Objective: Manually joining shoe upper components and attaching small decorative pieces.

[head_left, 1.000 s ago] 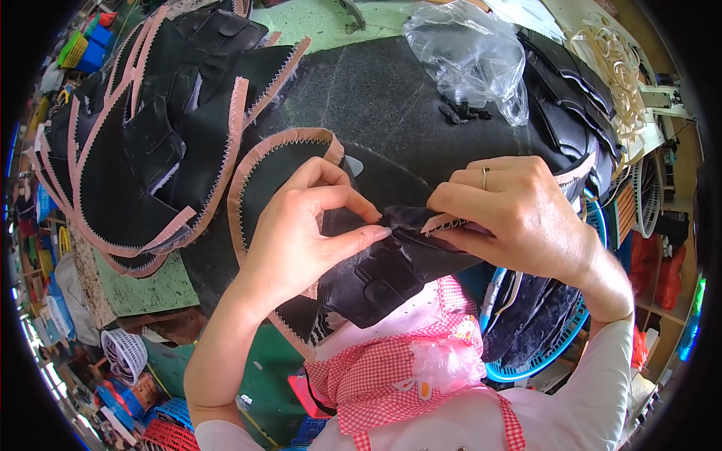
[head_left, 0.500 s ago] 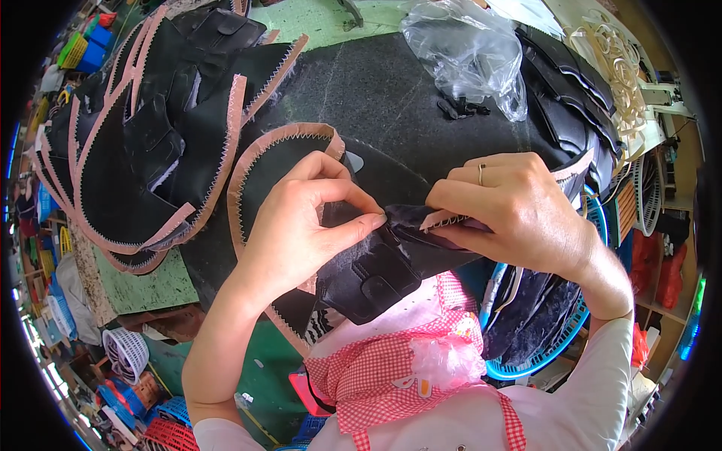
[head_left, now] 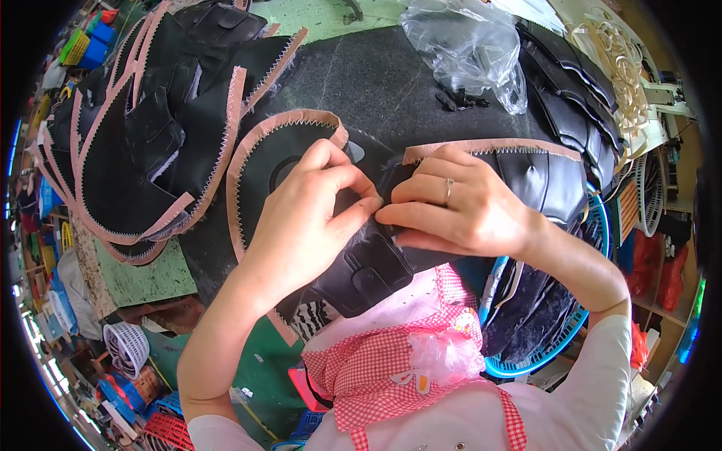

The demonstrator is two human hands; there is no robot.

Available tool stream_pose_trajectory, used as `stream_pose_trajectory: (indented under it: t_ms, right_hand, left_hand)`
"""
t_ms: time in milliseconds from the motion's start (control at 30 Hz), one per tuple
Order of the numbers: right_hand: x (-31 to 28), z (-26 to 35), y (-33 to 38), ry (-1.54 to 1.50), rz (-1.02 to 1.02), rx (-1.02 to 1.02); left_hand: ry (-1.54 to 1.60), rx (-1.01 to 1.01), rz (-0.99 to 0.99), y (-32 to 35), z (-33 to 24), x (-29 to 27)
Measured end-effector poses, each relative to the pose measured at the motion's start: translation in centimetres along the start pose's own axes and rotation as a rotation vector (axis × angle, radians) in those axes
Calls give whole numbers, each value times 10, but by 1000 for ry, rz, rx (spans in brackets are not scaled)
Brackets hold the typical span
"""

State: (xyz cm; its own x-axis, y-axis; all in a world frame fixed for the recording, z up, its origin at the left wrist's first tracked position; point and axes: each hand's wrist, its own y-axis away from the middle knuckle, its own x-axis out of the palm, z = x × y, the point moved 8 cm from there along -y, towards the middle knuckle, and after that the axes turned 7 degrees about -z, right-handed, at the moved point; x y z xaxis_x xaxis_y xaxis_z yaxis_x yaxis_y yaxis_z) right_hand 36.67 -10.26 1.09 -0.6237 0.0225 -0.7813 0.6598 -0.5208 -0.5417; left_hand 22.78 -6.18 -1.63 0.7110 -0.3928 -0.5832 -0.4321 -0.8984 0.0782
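Now, left fingers (head_left: 367,203): pinched together; anything gripped is hidden.
Right fingers (head_left: 414,216): curled onto pink-edged black leather panel (head_left: 530,178).
Handling: panel best kept taut toward three o'clock.

Black piece (head_left: 372,274), pink edging (head_left: 511,145), white zigzag stitching (head_left: 241,180); red-white checked apron (head_left: 376,376).
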Motion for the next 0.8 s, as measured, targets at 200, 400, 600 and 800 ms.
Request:
stream_pose_trajectory:
  t_ms: [200,400,600,800]
  right_hand:
    - [0,-4,4,-75,-145,-7]
    - [3,-3,1,-47,-127,22]
    - [5,-5,0,-95,-196,25]
    - [9,46,25,-144,10,-84]
  left_hand:
    - [-15,5,-8,-2,2,-1]
    - [-19,31,-18,-4,2,-2]
    - [-75,78,-39,-5,1,-1]
    - [-196,193,-207,5,0,-2]
